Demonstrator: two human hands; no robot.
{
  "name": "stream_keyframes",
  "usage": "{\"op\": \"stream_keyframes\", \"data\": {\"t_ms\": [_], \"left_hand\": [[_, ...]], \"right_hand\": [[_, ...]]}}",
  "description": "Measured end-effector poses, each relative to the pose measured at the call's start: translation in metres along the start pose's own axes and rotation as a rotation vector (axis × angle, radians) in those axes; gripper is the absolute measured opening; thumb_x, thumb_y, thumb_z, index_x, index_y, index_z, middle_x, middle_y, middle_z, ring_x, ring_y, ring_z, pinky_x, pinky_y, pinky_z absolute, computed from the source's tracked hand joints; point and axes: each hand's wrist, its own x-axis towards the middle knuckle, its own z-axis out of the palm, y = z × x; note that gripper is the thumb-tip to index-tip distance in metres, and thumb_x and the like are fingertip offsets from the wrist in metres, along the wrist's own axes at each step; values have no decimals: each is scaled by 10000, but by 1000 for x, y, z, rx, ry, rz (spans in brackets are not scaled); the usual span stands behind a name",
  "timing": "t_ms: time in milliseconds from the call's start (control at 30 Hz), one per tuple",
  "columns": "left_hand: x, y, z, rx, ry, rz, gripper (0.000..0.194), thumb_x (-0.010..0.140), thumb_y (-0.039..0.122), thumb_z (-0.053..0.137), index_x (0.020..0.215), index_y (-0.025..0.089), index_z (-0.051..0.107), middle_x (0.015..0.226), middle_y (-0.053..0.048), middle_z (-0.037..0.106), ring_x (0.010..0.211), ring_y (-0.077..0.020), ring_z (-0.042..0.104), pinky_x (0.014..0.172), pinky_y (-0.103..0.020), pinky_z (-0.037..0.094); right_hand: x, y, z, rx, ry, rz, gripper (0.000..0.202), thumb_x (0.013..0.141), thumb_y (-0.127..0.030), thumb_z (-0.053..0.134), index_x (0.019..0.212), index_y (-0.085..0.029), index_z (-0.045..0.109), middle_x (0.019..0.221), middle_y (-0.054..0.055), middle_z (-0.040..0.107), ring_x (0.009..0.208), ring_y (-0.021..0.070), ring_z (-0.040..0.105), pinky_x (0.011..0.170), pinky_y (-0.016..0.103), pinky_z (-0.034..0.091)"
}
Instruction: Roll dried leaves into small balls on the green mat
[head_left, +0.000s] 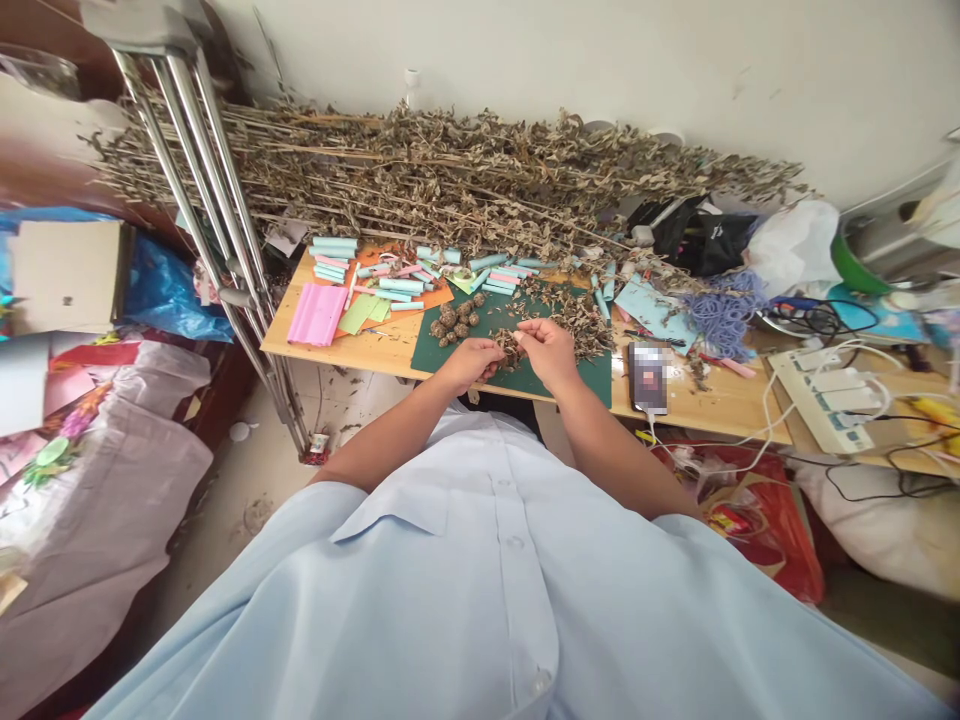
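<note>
Over a green cutting mat point(431, 362) at the front of the wooden table, my two hands are close together. Dried leaves point(508, 348) lie in a small clump between them. The fingers of my left hand point(474, 364) are curled closed at the clump's left side. My right hand point(551, 354) pinches at it from the right, thumb and forefinger together. Just behind my left hand sits a cluster of several brown leaf balls point(454, 320). A loose heap of crumbled dried leaves point(589, 325) spreads beyond my right hand.
Long dried leafy stalks point(450, 170) are piled along the wall. Rolled paper tubes point(401, 285) and pink paper point(317, 314) lie left. A phone point(649, 378), a power strip point(821, 400), cables and purple yarn point(724, 312) are right. Metal crutches point(217, 200) stand at the left.
</note>
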Motion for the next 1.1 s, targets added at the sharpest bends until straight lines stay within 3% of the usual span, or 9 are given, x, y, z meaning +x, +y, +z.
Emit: {"op": "stream_keyframes", "data": {"t_ms": [133, 300, 500, 800, 1100], "left_hand": [[2, -1, -1, -24, -3, 2, 197, 767, 247, 697, 660, 166, 552, 527, 31, 485, 408, -61, 406, 432, -219, 217], [5, -5, -3, -45, -11, 31, 195, 755, 227, 689, 639, 166, 544, 529, 33, 461, 419, -63, 409, 438, -222, 221], [6, -4, -2, 2, -3, 17, 180, 748, 203, 656, 617, 169, 536, 508, 25, 473, 405, -68, 397, 422, -228, 219], [4, -1, -2, 19, -9, 16, 171, 764, 200, 639, 636, 167, 530, 499, 31, 466, 398, -65, 397, 418, -226, 216], [2, 2, -2, 13, -19, 17, 181, 785, 227, 662, 682, 168, 525, 532, 38, 468, 411, -58, 401, 423, -221, 213]], "right_hand": [[-3, -3, -3, -123, -22, -96, 279, 784, -423, 718, 980, -224, 730, 923, 54, 750, 802, 212, 677, 804, 404, 576], [-12, -9, -2, -174, -207, -238, 319, 843, -332, 655, 1148, -256, 710, 993, 38, 756, 904, 215, 704, 853, 394, 574], [-15, -9, -4, -352, -252, -390, 373, 908, -266, 572, 1269, -282, 661, 1029, 42, 744, 928, 226, 693, 914, 413, 548], [-13, -3, -3, -308, -225, -322, 404, 934, -298, 532, 1326, -242, 605, 1023, 47, 746, 850, 201, 688, 866, 391, 554], [-7, 5, -2, -234, -103, -236, 368, 917, -332, 558, 1269, -247, 625, 1018, 47, 743, 806, 204, 708, 849, 411, 565]]}}
